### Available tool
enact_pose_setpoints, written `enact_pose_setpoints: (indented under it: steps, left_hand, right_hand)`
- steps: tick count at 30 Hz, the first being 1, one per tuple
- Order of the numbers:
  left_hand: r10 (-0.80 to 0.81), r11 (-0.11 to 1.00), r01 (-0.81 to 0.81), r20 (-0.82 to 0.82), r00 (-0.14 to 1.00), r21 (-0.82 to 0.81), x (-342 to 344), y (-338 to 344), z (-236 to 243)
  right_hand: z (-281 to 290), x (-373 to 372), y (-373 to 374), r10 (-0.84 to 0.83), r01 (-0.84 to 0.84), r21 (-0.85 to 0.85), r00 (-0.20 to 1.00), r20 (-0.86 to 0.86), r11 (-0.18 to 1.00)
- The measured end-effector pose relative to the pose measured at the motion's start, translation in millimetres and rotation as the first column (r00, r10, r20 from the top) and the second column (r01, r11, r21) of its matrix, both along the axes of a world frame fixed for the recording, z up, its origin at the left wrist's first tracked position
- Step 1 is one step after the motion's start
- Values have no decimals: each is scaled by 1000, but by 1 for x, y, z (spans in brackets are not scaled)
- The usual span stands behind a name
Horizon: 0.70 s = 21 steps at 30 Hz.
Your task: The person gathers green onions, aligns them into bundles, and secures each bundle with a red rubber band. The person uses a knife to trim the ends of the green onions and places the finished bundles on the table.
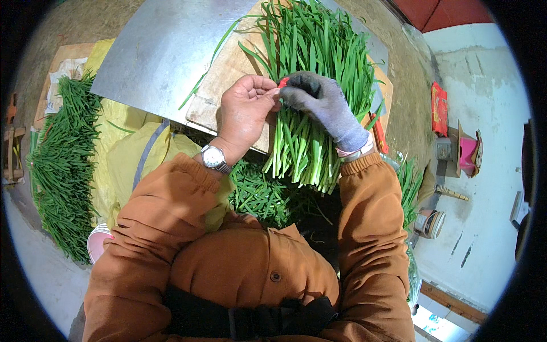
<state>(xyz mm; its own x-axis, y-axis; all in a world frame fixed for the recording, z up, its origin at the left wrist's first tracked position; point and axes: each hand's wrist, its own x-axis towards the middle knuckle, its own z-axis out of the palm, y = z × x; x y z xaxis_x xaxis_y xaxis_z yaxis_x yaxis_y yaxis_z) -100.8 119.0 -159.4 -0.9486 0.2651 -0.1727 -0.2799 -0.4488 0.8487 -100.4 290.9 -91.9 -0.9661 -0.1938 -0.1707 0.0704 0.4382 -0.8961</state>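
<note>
A thick bundle of garlic chives (322, 43) lies on a wooden board (209, 102), leaves pointing away and pale cut stems toward me. My bare left hand (244, 108), with a wristwatch above it, is closed in a pinch at the bundle's left side. Across the top of the bundle, my right hand (323, 101) in a grey glove with dark fingertips has its fingers closed too. A small red strip (283, 82) shows between the fingertips of both hands. How far it runs around the stems is hidden.
The board rests on a metal sheet (154, 51). At left, more chives (65, 165) lie beside yellow sacking (134, 148). Loose greens (262, 185) are below the board's near edge. A red-handled object (379, 134) lies right of the bundle; a bucket (430, 222) stands farther right.
</note>
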Motion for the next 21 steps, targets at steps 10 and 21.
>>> enact_pose_setpoints:
  steps: [10,21]
  left_hand:
    - [-131,981,102,-176,976,-166,2,5,-9]
    - [-172,935,105,-175,970,-339,1,7,-22]
  right_hand:
    - [8,-5,10,-46,47,163,999,-10,985]
    - [40,4,18,-165,176,-32,961,220,984]
